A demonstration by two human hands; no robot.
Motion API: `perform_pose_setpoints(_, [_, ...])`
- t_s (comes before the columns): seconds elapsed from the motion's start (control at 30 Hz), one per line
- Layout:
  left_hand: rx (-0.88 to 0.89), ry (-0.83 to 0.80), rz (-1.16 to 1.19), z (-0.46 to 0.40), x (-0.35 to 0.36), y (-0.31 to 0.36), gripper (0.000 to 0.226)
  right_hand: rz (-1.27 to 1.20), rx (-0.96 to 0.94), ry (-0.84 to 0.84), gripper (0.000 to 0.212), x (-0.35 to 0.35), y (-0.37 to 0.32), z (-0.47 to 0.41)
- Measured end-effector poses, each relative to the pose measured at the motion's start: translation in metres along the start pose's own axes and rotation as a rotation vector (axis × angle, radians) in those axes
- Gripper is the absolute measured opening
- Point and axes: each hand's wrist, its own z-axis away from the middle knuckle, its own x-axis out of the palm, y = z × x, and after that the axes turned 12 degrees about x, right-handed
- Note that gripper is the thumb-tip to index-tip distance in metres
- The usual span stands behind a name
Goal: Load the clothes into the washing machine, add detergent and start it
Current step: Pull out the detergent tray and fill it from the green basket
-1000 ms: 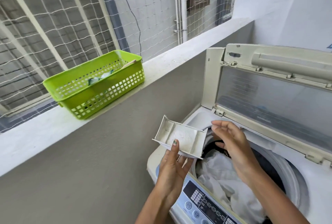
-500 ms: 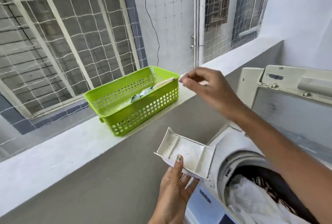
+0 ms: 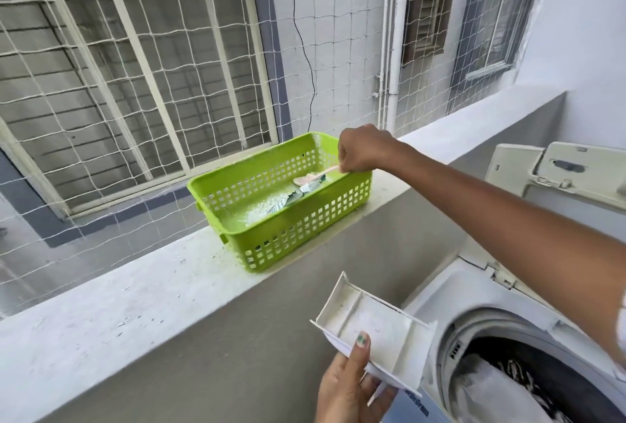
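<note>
On the ledge, one green basket [image 3: 271, 216] holds one packet [image 3: 298, 194] as the right hand [image 3: 362, 149] pinches a spoon [image 3: 313, 177]; the left hand [image 3: 349, 388] grips one detergent drawer [image 3: 376, 331]

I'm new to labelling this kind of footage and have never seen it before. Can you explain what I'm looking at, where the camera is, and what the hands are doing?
There is no robot here. A person wears a wide-angle camera on the head, so you look forward and down at their own two bare hands.

The left hand holds a white detergent tray taken out of the washing machine, whose lid is up and whose drum already holds clothes.

The right hand reaches to a green basket standing on the concrete ledge. Its fingers pinch the handle of a small pale spoon, which lies over a crumpled packet inside the basket.

Behind the ledge hangs a white net, with a neighbouring building's windows beyond.
</note>
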Motion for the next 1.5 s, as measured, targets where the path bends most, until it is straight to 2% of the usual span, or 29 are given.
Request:
perform_pose_setpoints(0.1, [-0.002, 0.008, 0.004, -0.002, 0.0, 0.001, 0.052, -0.122, 0.018, 0.042, 0.027, 0.005, 0.004, -0.004])
perform_pose_setpoints(0.33, [0.017, 0.019, -0.014, -0.007, -0.002, 0.0, 0.05, -0.704, 0.022, 0.227, 0.02, -0.013, 0.042, 0.019])
perform_pose_setpoints(0.43, [0.022, 0.01, -0.011, -0.006, 0.0, -0.003, 0.047, -0.988, 0.029, 0.193, 0.021, -0.023, 0.06, 0.038])
perform_pose_setpoints(0.57, [0.021, -0.004, -0.031, -0.006, 0.004, -0.006, 0.045, -1.126, -0.019, 0.133, 0.022, -0.034, 0.082, 0.06])
perform_pose_setpoints(0.83, [0.011, 0.015, -0.007, -0.004, 0.007, -0.008, 0.044, -1.072, -0.051, 0.04, 0.014, -0.035, 0.085, 0.074])
perform_pose_setpoints(1.13, [0.007, 0.04, 0.006, -0.003, 0.0, -0.007, 0.051, -0.803, -0.135, 0.005, 0.018, -0.086, 0.068, 0.054])
perform_pose_setpoints(1.33, [0.003, 0.035, 0.005, -0.003, -0.003, -0.007, 0.055, -0.666, -0.167, -0.151, 0.019, -0.101, 0.047, 0.035])
perform_pose_setpoints(1.5, [0.011, 0.031, 0.002, -0.004, -0.006, -0.005, 0.055, -0.662, -0.177, -0.229, 0.018, -0.108, 0.04, 0.025])
